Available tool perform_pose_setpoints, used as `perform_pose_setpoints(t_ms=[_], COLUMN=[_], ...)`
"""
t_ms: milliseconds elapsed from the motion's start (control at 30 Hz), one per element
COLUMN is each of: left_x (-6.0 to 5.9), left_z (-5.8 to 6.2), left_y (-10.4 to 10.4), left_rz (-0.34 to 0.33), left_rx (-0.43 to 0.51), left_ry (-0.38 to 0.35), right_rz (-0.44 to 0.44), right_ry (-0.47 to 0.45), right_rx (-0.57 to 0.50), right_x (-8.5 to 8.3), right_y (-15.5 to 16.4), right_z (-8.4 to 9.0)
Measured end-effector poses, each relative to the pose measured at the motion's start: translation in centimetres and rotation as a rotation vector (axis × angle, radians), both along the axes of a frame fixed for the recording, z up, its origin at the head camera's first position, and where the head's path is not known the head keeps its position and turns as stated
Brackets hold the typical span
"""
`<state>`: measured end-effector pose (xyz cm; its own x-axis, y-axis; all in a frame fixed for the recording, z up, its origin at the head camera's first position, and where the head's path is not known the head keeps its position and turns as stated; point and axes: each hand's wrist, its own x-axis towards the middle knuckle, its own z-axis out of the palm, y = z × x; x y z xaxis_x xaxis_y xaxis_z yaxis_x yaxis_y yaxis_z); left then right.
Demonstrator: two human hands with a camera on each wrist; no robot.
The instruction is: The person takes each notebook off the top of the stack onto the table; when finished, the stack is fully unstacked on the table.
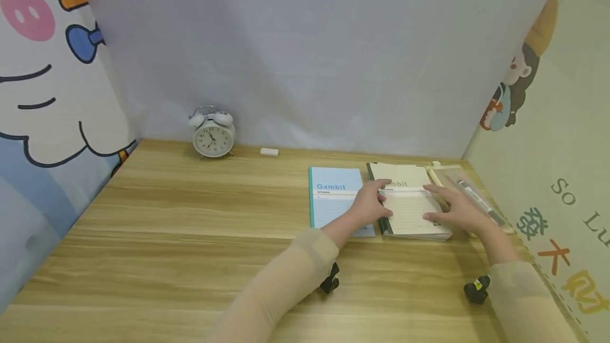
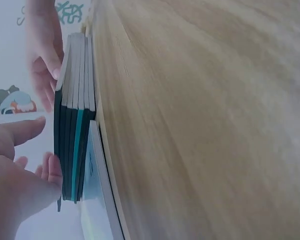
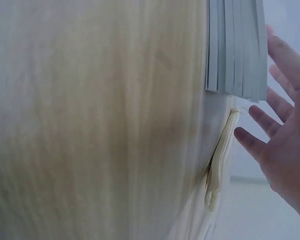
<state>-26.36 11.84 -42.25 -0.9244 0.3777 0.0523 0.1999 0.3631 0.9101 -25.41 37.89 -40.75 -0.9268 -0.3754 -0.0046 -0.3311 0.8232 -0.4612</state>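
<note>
Stack of notebooks (image 1: 411, 202) near the right edge of the surface (image 1: 190, 237), cream cover uppermost. Left hand (image 1: 370, 202) rests at its left edge, right hand (image 1: 455, 208) on its right side; the fingers of both lie straight and relaxed, gripping nothing. Blue notebook (image 1: 333, 197) touches the stack's left side; pencil case (image 1: 469, 195) just right. Alarm clock (image 1: 213, 134) and eraser (image 1: 269, 152) stand along the far edge.

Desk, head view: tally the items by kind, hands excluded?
Alarm clock: 1
White block: 1
Lone blue notebook: 1
Notebook stack: 1 (book count unclear)
Pencil case: 1
Total: 5
</note>
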Motion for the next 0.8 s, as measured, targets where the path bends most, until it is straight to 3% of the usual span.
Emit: perform_pose_setpoints(t_ms=[133,367,533,800], left_x=[-0.3,-0.5,-0.2,0.6], left_z=[-0.2,-0.8,-0.5,0.3], left_y=[-0.6,-1.2,-1.1,-1.0], left_rz=[0.056,-0.034,-0.017,0.001], left_rx=[-0.102,-0.198,-0.244,-0.213], left_ry=[0.004,-0.052,0.02,0.139], right_rz=[-0.001,0.006,0.015,-0.023], right_ry=[0.007,0.02,0.017,-0.006], right_rx=[0.026,0.025,-0.002,-0.013], right_x=[0.1,0.0,0.0,0.2], right_y=[-0.4,-0.2,-0.1,0.0], right_z=[0.3,-0.2,-0.4,-0.2])
